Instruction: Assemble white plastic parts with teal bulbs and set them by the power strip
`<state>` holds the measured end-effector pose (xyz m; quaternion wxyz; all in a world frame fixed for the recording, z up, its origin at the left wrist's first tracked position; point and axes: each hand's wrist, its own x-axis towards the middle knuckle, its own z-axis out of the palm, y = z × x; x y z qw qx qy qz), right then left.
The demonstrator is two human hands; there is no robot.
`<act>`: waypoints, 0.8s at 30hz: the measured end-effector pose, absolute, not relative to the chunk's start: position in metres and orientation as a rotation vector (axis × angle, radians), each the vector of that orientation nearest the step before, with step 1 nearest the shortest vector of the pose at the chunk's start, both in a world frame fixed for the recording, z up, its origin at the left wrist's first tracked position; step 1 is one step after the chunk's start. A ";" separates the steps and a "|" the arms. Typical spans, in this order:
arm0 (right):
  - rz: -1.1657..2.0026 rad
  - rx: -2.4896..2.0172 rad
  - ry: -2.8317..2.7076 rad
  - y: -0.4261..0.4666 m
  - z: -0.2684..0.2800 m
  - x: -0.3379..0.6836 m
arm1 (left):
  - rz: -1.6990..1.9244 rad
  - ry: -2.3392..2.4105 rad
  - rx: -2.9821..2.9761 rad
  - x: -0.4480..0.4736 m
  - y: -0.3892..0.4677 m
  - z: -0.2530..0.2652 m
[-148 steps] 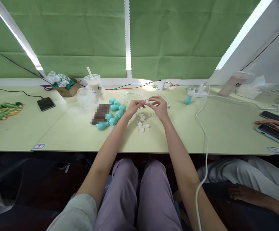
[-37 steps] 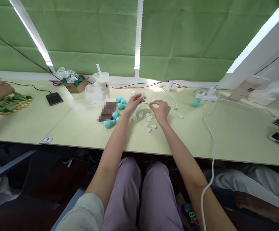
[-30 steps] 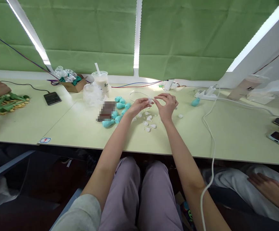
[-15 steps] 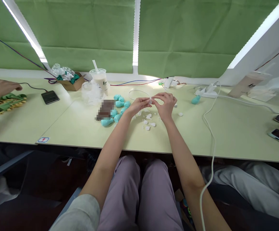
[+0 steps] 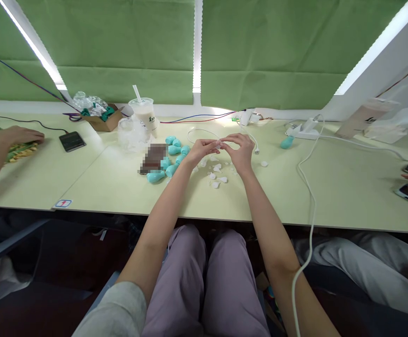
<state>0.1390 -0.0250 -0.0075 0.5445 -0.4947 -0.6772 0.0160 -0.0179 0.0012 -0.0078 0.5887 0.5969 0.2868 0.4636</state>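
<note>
Jointly pinched, wht pc point(image 5: 218, 144), both hands point(image 5: 201, 150) point(image 5: 241, 152)

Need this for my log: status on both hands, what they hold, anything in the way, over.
Left hand and right hand together, pinching small white piece. Loose white bits on table below. Teal bulbs off left; nothing seems to block hands.

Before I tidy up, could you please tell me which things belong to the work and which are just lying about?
Likely in the work:
whitish piece between left hand and right hand
loose white pieces
perhaps turquoise pieces

Apparently lying about:
drink cup
plastic bag
cardboard box
</note>
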 end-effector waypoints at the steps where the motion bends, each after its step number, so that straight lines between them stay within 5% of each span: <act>1: 0.062 -1.151 -1.603 -0.025 -0.007 0.139 | 1.082 0.664 1.390 -0.018 0.001 -0.008; 13: 0.932 -0.901 -1.276 -0.020 -0.014 0.135 | 1.105 0.621 1.403 -0.015 0.001 -0.007; 24: 1.066 -0.802 -1.109 -0.013 -0.026 0.132 | 1.211 0.684 1.602 -0.004 0.005 -0.015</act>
